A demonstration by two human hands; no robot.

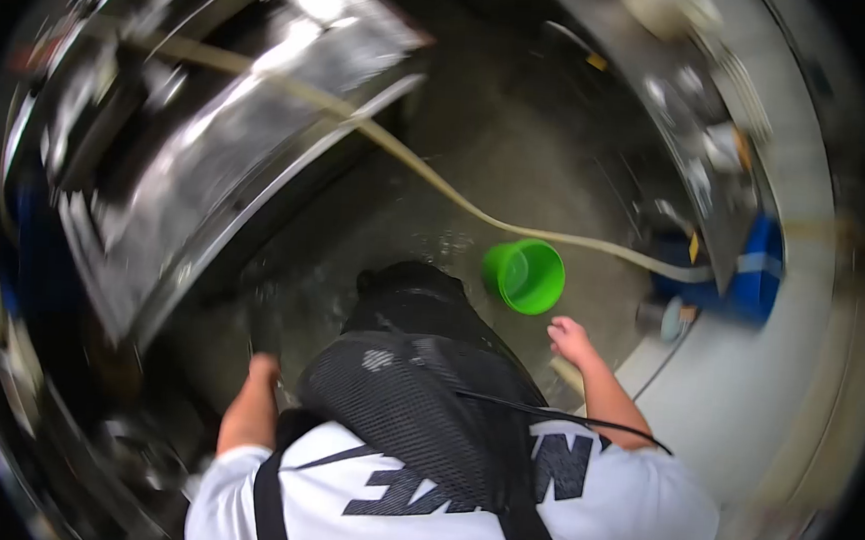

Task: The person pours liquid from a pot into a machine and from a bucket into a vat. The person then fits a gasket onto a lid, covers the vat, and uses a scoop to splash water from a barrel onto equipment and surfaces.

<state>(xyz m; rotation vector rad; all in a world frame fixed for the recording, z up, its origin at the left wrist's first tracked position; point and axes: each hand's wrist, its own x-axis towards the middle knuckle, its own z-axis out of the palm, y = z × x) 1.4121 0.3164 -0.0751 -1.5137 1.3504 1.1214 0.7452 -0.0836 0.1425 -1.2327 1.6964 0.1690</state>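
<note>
My right hand [570, 340] hangs at my right side, just below and to the right of a bright green bucket [538, 277] on the wet floor. Its fingers look loosely curled, and nothing shows in them. At my left side hangs my left hand [264, 367], blurred and seen mostly from the wrist. Its fingers are hidden against the dark floor, so I cannot make out whether it holds anything. A dark apron [414, 389] covers my front over a white shirt [627, 504].
A pale hose [429, 172] runs from the upper left across a steel counter [231, 136], then over the floor behind the bucket. It reaches a blue container [759, 268] at the right. Another steel work surface [687, 137] with blurred items stands at upper right, beside a pale wall [800, 326].
</note>
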